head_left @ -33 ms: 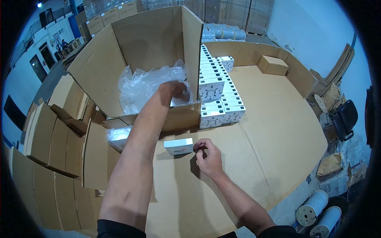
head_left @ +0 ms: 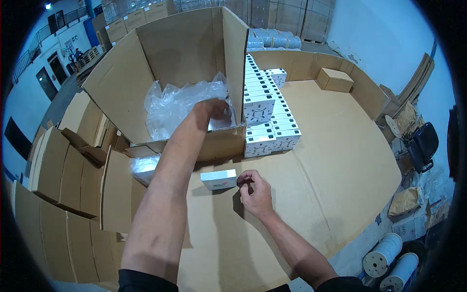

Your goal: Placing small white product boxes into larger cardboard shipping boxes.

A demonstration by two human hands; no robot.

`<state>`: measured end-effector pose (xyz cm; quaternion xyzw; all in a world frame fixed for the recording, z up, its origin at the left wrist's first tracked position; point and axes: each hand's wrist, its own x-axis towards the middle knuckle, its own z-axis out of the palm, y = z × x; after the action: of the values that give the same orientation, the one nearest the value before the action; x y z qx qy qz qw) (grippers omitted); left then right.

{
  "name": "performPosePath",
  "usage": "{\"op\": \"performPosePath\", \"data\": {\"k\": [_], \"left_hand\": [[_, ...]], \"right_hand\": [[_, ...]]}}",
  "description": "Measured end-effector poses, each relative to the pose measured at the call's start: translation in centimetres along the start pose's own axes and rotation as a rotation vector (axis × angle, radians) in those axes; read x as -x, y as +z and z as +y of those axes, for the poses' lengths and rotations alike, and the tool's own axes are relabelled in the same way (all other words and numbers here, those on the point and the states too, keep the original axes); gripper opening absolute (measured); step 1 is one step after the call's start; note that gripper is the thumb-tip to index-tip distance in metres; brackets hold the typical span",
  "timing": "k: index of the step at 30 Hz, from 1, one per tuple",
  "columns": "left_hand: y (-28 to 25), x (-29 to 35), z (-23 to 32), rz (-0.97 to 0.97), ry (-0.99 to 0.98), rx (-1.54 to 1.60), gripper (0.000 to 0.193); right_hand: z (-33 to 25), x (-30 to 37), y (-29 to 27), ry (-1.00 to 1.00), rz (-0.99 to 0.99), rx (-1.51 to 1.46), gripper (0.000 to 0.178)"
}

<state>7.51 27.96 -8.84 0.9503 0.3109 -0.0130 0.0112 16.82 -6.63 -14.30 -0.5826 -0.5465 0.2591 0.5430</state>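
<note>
My left hand [head_left: 215, 109] reaches over the front wall of a large open cardboard carton [head_left: 180, 44]. It is down at the right side of the clear plastic bags [head_left: 177, 104] inside, and its fingers are mostly hidden. A small white box [head_left: 218, 179] stands on the cardboard-covered table in front of the carton. At that box's right end is my right hand [head_left: 256, 194], its fingers curled and a gap left between thumb and fingers. Nothing shows in its grasp; whether the fingertips touch the box I cannot tell.
Stacked white boxes [head_left: 272, 138] with dark marks stand right of the carton. A small brown box [head_left: 335, 80] sits in the table's far right corner. Cardboard cartons [head_left: 58, 170] and a plastic-wrapped bundle [head_left: 145, 169] are at left. White spools [head_left: 384, 255] lie on the floor at lower right.
</note>
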Motion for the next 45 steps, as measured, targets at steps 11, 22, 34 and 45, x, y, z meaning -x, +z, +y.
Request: {"op": "performPosePath", "data": {"k": [11, 22, 34, 45], "left_hand": [[-1.9, -0.9, -0.2, 0.092, -0.055, 0.191, 0.029], [-10.1, 3.3, 2.2, 0.778, -0.367, 0.542, 0.031], [-15.9, 14.4, 9.9, 1.422, -0.263, 1.034, 0.019], [-2.1, 28.5, 25.0, 1.079, -0.407, 1.157, 0.011]], "right_hand": [[0.8, -0.1, 0.2, -0.039, 0.010, 0.074, 0.022], [0.7, 0.0, 0.0, -0.007, 0.018, 0.026, 0.016], [1.1, 0.3, 0.1, -0.030, 0.064, -0.074, 0.016], [-1.4, 3.8, -3.6, 0.188, -0.126, -0.592, 0.017]]}}
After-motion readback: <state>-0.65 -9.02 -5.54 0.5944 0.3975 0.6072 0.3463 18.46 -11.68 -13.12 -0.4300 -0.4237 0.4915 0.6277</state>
